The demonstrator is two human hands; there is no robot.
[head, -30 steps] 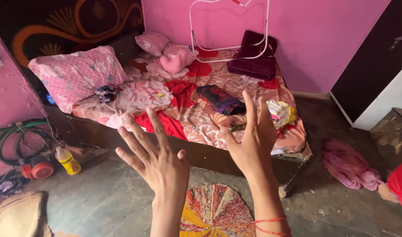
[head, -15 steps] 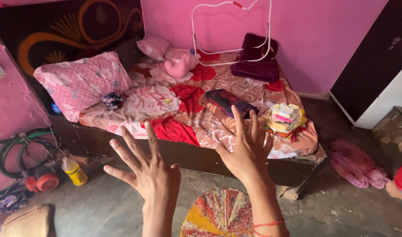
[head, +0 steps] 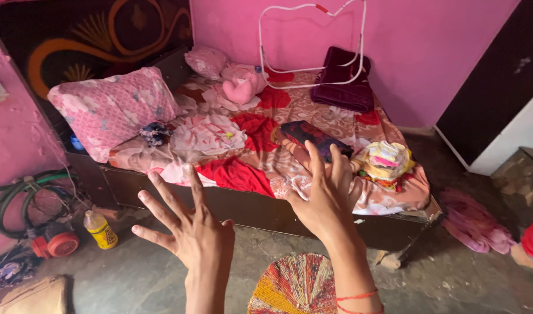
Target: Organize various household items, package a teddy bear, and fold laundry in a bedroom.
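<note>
**Both hands raised empty before the bed**

Nearest lay a round woven multicoloured floor mat [head: 292, 285]. Above it, left hand [head: 193, 232] and right hand [head: 327, 200] were held up, fingers spread, gripping nothing. Right fingers overlapped the bed's near edge [head: 243, 203] in view; contact unclear. Beyond, on the floral sheet, lay a dark folded cloth [head: 316, 138], beside a stack of small folded yellow-pink cloths [head: 385, 160]. Judgement: reaching well meant stepping closer, palms low. Farther back, a pink patterned pillow [head: 112, 107].

Left floor: we see a yellow bottle [head: 101, 230] and coiled hose [head: 22, 195].
Right floor: we see a pink cloth heap [head: 471, 222].
</note>
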